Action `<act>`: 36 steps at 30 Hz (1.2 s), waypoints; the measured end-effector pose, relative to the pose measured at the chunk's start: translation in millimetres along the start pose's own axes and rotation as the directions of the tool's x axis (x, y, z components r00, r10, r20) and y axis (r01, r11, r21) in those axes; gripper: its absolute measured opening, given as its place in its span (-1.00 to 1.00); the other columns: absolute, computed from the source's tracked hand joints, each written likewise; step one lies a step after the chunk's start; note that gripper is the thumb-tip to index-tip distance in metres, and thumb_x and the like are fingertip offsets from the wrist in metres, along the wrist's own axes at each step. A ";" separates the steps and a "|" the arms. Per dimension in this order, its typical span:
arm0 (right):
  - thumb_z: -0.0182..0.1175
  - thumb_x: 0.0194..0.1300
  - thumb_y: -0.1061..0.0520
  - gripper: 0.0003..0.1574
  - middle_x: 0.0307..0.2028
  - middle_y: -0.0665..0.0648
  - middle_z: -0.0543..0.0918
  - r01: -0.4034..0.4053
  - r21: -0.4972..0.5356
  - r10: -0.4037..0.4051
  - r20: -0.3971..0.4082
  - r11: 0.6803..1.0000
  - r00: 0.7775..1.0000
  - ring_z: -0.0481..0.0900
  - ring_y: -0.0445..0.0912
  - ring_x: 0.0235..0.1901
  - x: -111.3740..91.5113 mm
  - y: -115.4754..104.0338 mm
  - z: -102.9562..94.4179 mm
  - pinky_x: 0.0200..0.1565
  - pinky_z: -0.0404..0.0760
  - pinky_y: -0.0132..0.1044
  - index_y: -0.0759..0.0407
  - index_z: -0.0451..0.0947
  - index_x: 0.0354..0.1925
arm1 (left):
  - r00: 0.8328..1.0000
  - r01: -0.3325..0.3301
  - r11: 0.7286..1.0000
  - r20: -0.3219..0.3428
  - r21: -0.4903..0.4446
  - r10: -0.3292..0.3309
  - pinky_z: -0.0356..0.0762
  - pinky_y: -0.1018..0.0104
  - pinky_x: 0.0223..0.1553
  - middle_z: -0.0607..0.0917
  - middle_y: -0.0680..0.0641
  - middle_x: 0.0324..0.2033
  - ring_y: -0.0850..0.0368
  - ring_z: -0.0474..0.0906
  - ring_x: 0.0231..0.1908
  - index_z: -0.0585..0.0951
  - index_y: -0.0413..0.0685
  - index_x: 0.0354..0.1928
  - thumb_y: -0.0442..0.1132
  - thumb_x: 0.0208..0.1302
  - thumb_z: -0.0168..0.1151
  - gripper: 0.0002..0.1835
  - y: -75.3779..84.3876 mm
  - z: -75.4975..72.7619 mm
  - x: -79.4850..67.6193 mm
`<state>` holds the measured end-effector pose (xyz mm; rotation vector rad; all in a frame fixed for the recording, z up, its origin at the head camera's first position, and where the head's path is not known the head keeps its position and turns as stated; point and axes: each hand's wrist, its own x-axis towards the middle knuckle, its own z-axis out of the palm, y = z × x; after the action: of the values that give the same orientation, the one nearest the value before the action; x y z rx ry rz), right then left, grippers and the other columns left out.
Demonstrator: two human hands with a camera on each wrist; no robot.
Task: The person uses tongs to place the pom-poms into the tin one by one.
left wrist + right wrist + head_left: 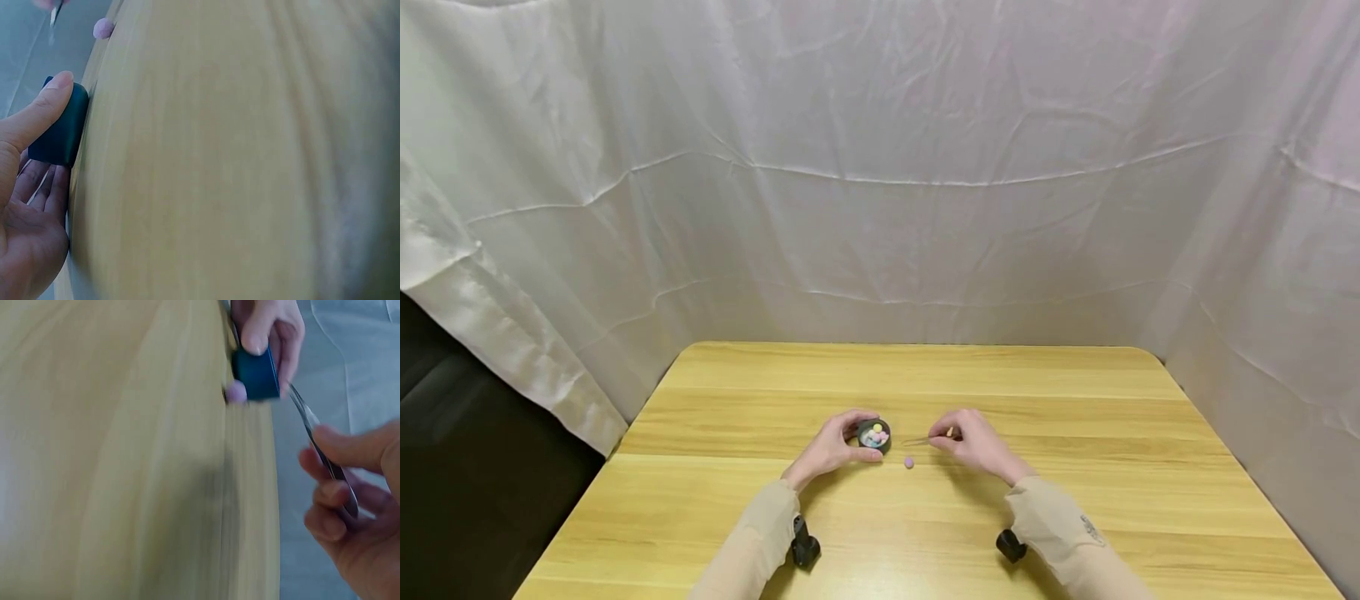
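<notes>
My left hand grips a small dark teal cup from its left side, thumb along the near wall and fingers behind. Several small pastel balls, yellow, pink and pale blue, lie inside the cup in the head view. Pinched between thumb and fingers of my right hand is a pair of metal tweezers. Their tips point left towards the cup with nothing between them. On the table, just in front of the tweezer tips, lies a single purple ball, to the right of the cup.
The wooden table has rounded far corners. Pale curtains hang behind it and at both sides. A black surface shows at the far left. Each wrist carries a small black camera.
</notes>
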<state>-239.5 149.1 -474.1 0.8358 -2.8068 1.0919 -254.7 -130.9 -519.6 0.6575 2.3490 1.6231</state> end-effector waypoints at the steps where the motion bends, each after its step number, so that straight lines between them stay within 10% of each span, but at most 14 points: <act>1: 0.32 0.32 0.25 -0.90 -0.34 0.07 0.78 0.012 0.006 -0.012 0.024 1.000 1.000 0.42 -0.35 -0.56 -2.8 2.9 -3.3 -0.50 0.44 -0.50 0.18 0.78 -0.28 | 1.000 -0.001 1.000 -0.001 0.004 0.001 0.51 -0.10 0.29 0.60 -0.32 0.20 -0.23 0.56 0.18 0.49 -0.26 0.30 -0.32 0.15 0.50 -0.34 -0.2 -0.3 0.0; 10: 0.33 0.32 0.21 -0.91 -0.37 0.06 0.79 0.029 0.025 -0.032 0.133 0.999 0.991 0.35 -0.39 -0.62 -15.0 11.9 -11.3 -0.57 0.37 -0.51 0.13 0.78 -0.26 | 1.000 -0.002 1.000 -0.005 0.018 0.002 0.52 -0.08 0.29 0.60 -0.32 0.19 -0.23 0.57 0.19 0.50 -0.25 0.30 -0.29 0.14 0.51 -0.33 -0.5 -1.3 0.2; 36: 0.31 0.31 0.26 -0.91 -0.34 0.03 0.77 0.047 -0.007 -0.046 0.108 0.999 0.993 0.50 -0.37 -0.44 -13.1 9.2 3.3 -0.40 0.53 -0.50 0.17 0.77 -0.28 | 1.000 -0.007 1.000 -0.006 0.010 0.007 0.54 -0.08 0.27 0.61 -0.31 0.18 -0.21 0.57 0.17 0.49 -0.26 0.30 -0.31 0.13 0.52 -0.33 -0.4 0.2 0.2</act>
<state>-232.2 158.8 -485.0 0.9830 -2.8606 1.0570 -254.9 -130.8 -520.0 0.6635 2.3633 1.6199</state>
